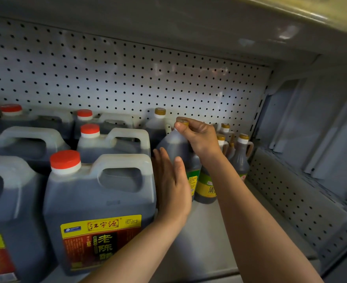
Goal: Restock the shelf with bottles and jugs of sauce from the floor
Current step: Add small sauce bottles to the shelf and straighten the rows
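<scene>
my right hand (197,135) pinches the gold cap (182,121) of a dark sauce bottle (175,147), which stands on the shelf (205,237). my left hand (173,186) lies flat against the bottle's side, fingers straight. just left stands a red-capped jug (99,201), with more jugs behind it. smaller gold-capped bottles (240,156) stand to the right, before the pegboard back panel (127,74).

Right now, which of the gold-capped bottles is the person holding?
The big dark bottle beside the front red-capped jug. The right hand pinches its gold cap and the left hand presses flat against its side. The other gold-capped bottles stand untouched.
</scene>
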Demonstrator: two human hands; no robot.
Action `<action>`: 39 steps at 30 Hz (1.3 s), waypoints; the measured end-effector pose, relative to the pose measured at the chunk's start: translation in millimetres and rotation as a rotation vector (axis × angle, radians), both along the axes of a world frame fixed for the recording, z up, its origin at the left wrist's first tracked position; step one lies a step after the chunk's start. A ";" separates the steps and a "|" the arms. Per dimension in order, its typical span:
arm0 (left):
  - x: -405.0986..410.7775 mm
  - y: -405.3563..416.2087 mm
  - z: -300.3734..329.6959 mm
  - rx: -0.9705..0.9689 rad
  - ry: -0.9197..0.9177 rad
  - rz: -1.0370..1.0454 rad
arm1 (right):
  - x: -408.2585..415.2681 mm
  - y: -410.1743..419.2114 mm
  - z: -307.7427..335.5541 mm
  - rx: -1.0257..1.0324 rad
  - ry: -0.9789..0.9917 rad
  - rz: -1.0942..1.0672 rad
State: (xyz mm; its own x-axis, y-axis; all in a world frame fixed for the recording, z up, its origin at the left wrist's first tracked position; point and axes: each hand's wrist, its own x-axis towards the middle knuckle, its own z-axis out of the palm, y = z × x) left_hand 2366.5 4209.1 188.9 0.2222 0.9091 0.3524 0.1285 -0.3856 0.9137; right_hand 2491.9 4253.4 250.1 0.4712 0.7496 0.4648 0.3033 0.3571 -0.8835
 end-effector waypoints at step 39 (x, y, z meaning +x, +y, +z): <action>-44.2 181.1 133.8 -0.533 0.623 -0.616 | 18.2 84.5 74.4 -0.559 -0.593 0.001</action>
